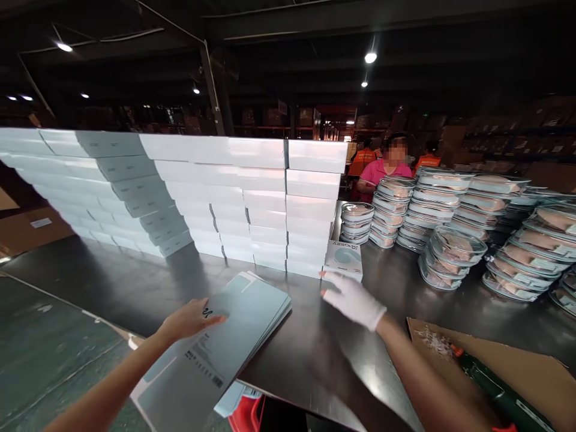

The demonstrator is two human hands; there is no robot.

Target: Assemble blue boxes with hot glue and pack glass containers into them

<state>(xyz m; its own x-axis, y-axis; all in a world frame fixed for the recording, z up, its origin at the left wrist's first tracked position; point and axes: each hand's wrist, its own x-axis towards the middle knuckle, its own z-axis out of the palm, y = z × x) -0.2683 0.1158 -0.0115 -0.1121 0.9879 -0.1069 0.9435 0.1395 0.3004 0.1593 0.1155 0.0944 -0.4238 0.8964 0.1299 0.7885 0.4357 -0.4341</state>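
My bare left hand (191,319) lies on top of a stack of flat, unfolded pale-blue cartons (243,306), fingers stretched out. Printed text and a barcode show on the top carton, and the stack reaches over the table's near edge. In a white glove with bare fingertips, my right hand (353,300) hovers over the table with its fingers apart, holding nothing. Just beyond its fingers sits a small closed box (344,258) with a blue swirl on its lid. That box stands against the right end of a long wall of stacked white boxes (258,204).
Stacks of round, clear-lidded packs (452,252) fill the table's right side. Nearer, a cardboard piece (508,360) lies beside a dark green tool (504,390). A co-worker in a pink shirt (380,173) is behind the stacks. A brown carton (36,231) stands at left.
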